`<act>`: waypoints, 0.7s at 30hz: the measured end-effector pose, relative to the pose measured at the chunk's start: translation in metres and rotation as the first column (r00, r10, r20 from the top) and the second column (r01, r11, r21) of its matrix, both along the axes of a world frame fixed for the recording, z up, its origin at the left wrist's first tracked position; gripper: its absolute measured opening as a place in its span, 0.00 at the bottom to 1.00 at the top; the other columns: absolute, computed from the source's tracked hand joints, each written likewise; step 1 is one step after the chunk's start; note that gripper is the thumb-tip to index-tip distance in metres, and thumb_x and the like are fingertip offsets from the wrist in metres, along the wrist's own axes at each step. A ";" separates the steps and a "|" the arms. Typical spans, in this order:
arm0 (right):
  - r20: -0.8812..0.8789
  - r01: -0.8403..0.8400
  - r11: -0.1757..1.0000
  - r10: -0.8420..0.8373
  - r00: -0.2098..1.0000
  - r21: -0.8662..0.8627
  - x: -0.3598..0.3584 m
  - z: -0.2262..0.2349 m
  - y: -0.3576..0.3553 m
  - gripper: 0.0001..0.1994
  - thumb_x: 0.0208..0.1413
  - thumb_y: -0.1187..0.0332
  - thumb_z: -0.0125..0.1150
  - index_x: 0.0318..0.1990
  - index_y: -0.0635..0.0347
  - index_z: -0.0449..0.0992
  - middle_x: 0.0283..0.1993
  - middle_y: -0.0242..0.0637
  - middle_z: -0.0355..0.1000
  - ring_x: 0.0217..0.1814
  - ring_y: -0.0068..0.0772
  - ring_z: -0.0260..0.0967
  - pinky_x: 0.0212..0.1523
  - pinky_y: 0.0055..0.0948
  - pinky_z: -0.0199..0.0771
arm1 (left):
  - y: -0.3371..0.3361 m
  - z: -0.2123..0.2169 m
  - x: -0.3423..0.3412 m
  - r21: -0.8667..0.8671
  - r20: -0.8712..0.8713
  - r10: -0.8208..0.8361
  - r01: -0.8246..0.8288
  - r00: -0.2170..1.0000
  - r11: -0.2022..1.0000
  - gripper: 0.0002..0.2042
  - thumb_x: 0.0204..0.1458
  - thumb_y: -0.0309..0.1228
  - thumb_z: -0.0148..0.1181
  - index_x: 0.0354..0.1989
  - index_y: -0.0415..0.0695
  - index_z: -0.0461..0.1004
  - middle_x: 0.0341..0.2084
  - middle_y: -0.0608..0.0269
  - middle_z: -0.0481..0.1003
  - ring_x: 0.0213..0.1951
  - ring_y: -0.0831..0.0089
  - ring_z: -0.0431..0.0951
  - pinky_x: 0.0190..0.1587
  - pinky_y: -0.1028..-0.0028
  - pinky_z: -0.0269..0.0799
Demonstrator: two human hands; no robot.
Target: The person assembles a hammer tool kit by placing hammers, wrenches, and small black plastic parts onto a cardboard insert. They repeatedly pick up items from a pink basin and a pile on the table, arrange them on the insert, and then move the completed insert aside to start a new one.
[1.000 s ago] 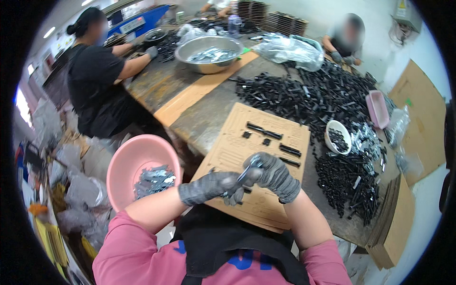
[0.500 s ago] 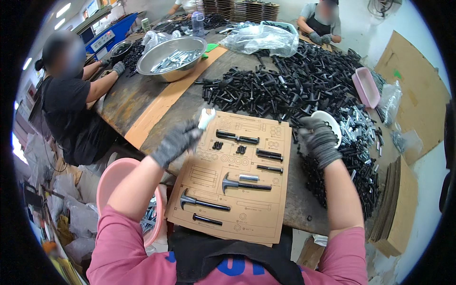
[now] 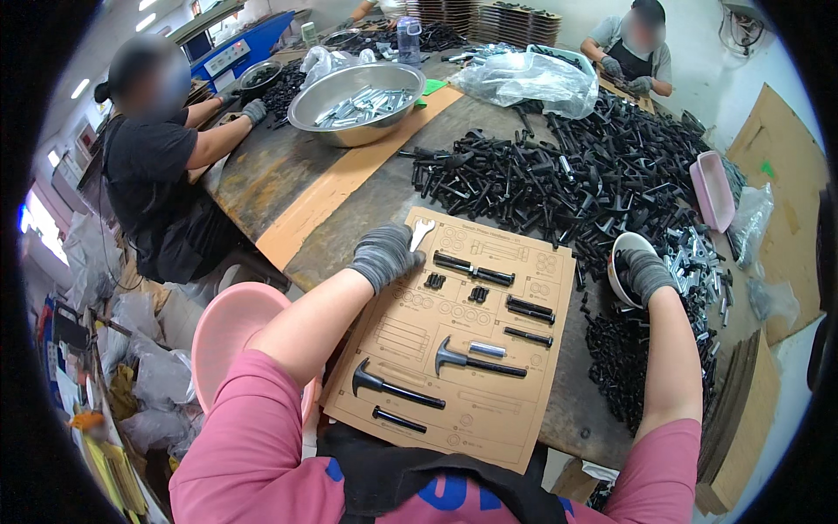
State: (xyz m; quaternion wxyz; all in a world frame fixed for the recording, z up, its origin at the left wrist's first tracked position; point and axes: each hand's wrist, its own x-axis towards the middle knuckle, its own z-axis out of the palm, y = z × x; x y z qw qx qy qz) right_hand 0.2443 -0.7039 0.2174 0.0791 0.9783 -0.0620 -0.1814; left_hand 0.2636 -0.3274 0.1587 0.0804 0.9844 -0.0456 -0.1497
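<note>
My left hand (image 3: 384, 256), in a grey knit glove, is closed around a small silver open-end wrench (image 3: 423, 229). It rests at the upper left corner of a brown cardboard sheet (image 3: 489, 417) with printed outlines. Lying on the sheet are two hammer-shaped black pieces (image 3: 478, 359) (image 3: 397, 384), black bolts (image 3: 473, 268), short black screws (image 3: 434, 280) and a silver cylinder (image 3: 487, 349). My right hand (image 3: 648, 272), also gloved, reaches into a white bowl (image 3: 616, 286) at the sheet's right; its fingertips are hidden inside.
A big heap of black metal parts (image 3: 541, 179) covers the table beyond the sheet, with silver pieces (image 3: 694, 253) at right. A steel basin (image 3: 349, 131), pink tray (image 3: 712, 192), pink tub (image 3: 229, 336) and stacked cardboard (image 3: 738, 428) stand around. Co-workers sit at left (image 3: 153, 192) and far right (image 3: 633, 52).
My left hand has come down onto the sheet's upper left corner, still with the wrench. The right hand has moved from beside the white bowl into it. The whole view has shifted.
</note>
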 end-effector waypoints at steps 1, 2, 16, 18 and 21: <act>0.006 -0.002 1.000 0.002 1.000 0.009 0.000 -0.001 0.000 0.20 0.43 0.58 0.55 0.47 0.48 0.70 0.52 0.40 0.64 0.53 0.41 0.62 0.55 0.33 0.60 | 0.000 -0.006 -0.003 0.057 0.076 -0.021 0.016 0.997 0.998 0.18 0.43 0.43 0.54 0.34 0.40 0.71 0.32 0.48 0.73 0.36 0.57 0.73 0.41 0.63 0.68; 0.012 -0.006 1.000 0.006 1.000 0.015 0.000 -0.002 0.000 0.20 0.43 0.58 0.56 0.46 0.48 0.70 0.51 0.40 0.65 0.53 0.42 0.63 0.55 0.33 0.60 | -0.001 -0.008 -0.002 0.080 0.070 -0.018 0.012 0.997 0.997 0.17 0.43 0.42 0.54 0.34 0.40 0.71 0.31 0.49 0.73 0.35 0.57 0.74 0.41 0.63 0.68; 0.196 -0.061 0.986 0.030 0.980 0.154 0.000 -0.021 -0.027 0.12 0.44 0.62 0.55 0.38 0.50 0.76 0.41 0.39 0.71 0.43 0.40 0.68 0.48 0.34 0.65 | -0.002 -0.018 -0.005 -0.018 0.148 0.074 -0.072 0.986 0.997 0.12 0.41 0.36 0.55 0.31 0.40 0.72 0.28 0.50 0.73 0.33 0.57 0.74 0.38 0.63 0.69; 0.245 -0.004 0.987 -0.036 0.969 0.161 0.000 -0.025 -0.030 0.12 0.44 0.64 0.56 0.38 0.52 0.76 0.39 0.41 0.72 0.42 0.41 0.69 0.47 0.33 0.66 | -0.002 -0.020 -0.004 -0.028 0.142 0.070 -0.067 0.987 0.997 0.12 0.41 0.36 0.55 0.31 0.41 0.72 0.28 0.50 0.73 0.33 0.57 0.74 0.38 0.63 0.69; 0.445 -0.016 0.892 -0.209 0.871 0.451 -0.002 -0.027 -0.024 0.11 0.43 0.67 0.57 0.36 0.58 0.75 0.36 0.46 0.72 0.40 0.42 0.70 0.42 0.32 0.68 | -0.002 -0.021 -0.005 -0.033 0.140 0.063 -0.059 0.988 0.998 0.13 0.41 0.37 0.56 0.31 0.40 0.72 0.28 0.50 0.73 0.33 0.57 0.74 0.38 0.63 0.68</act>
